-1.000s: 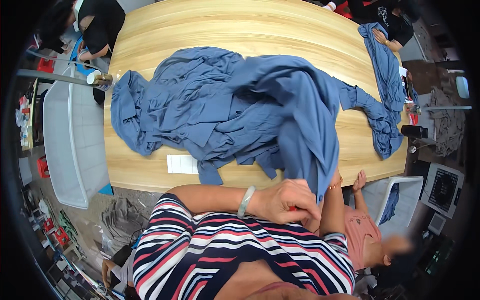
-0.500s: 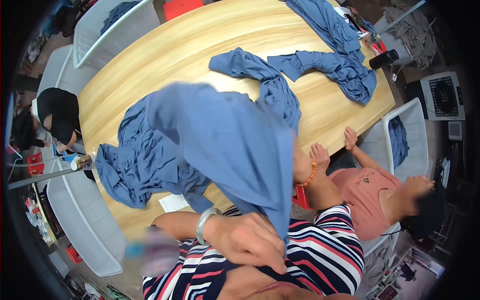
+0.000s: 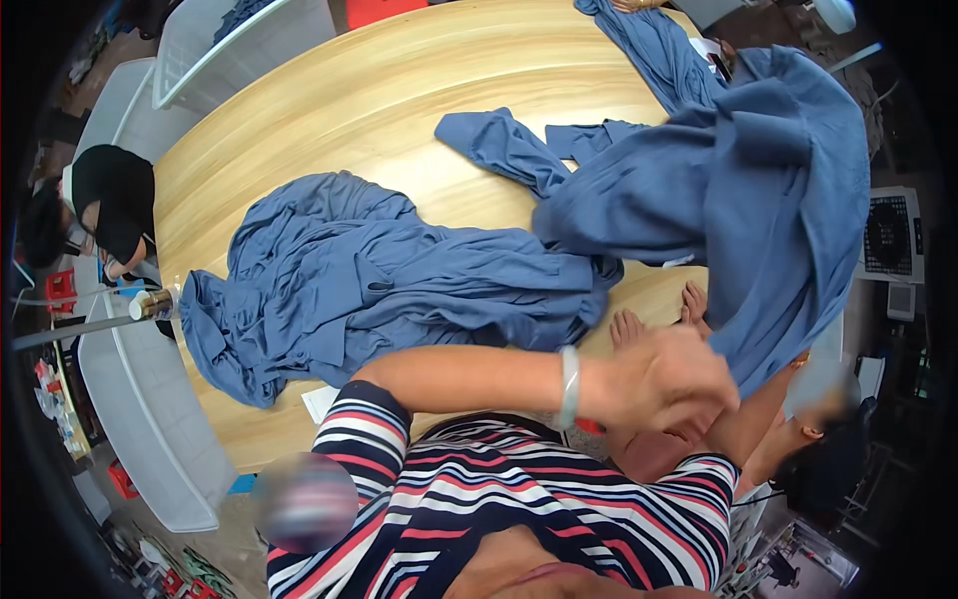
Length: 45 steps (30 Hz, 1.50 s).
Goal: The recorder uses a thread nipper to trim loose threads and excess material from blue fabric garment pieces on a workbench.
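A large blue garment (image 3: 758, 200) hangs lifted over the right end of the wooden table (image 3: 399, 90). My right forearm (image 3: 768, 414), with an orange band at the wrist, runs up into the cloth, and my right hand is hidden under it. My left arm crosses my striped shirt, a pale bracelet on its wrist. My left hand (image 3: 664, 384) is blurred, its fingers curled at the garment's lower tip. A heap of blue garments (image 3: 379, 280) lies on the table to the left of it.
A co-worker's two hands (image 3: 659, 314) rest on the table edge beside mine. More blue garments (image 3: 504, 148) lie further back. White bins (image 3: 140, 399) stand along the left side, where a person in black (image 3: 110, 200) sits. A paper slip (image 3: 319, 401) lies near the front edge.
The lifted garment has swung from the middle to the right side of the view. My left hand followed it to the right. The view has turned, and the heap stays on the table.
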Each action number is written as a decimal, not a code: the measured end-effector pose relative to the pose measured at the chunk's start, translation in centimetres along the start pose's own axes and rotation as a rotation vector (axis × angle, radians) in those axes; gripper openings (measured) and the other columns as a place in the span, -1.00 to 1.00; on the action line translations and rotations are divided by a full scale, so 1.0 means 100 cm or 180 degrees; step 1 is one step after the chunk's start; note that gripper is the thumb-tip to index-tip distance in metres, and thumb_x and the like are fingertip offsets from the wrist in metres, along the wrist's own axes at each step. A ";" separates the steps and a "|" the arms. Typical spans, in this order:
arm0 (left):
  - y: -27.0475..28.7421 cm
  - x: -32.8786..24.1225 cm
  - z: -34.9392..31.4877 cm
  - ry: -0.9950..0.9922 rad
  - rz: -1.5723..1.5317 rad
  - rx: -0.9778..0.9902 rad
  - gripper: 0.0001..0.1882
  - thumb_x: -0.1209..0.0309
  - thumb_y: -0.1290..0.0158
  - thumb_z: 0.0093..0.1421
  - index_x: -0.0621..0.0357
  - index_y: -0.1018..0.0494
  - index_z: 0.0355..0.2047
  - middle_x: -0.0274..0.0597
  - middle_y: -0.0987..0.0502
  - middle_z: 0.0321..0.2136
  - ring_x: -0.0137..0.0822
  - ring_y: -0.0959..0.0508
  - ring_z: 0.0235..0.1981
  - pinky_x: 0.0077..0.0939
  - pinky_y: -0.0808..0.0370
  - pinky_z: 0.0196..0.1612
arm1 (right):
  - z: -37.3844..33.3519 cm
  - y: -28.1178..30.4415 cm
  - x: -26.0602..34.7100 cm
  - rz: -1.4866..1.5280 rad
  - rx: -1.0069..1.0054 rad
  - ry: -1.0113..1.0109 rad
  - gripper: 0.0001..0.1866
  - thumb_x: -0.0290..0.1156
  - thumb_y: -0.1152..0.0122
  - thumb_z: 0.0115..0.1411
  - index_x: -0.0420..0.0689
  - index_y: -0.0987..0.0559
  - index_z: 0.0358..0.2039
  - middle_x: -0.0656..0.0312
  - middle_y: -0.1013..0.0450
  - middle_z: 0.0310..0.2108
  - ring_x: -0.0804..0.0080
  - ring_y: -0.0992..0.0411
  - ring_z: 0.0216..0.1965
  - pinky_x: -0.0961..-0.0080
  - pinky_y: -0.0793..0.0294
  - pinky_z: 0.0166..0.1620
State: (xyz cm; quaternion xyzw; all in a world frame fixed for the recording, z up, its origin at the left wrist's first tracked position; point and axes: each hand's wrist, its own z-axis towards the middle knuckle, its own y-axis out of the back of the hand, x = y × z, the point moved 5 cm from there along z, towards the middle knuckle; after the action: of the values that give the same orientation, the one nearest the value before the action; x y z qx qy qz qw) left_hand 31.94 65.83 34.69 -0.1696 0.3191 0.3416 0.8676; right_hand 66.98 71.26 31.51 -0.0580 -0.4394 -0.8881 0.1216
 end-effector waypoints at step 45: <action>0.254 -0.147 -0.435 0.4298 0.5718 -0.0527 -0.82 0.61 -0.08 -0.07 0.16 -0.44 -0.40 -0.07 -0.46 -0.36 -0.05 -0.46 -0.26 -0.16 -0.37 -0.12 | -0.060 -0.298 0.293 0.1205 0.2852 -0.0750 -0.55 -0.27 -0.42 -0.08 -0.23 -0.47 -0.24 -0.11 -0.51 -0.37 -0.09 -0.49 -0.26 0.15 -0.46 -0.19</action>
State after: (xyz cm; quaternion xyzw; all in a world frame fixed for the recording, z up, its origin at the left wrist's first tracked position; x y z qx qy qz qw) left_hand -13.15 54.40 10.42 -0.0856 0.7060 0.7007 -0.0570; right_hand 30.83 79.07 11.23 -0.1787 -0.7703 -0.5618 0.2431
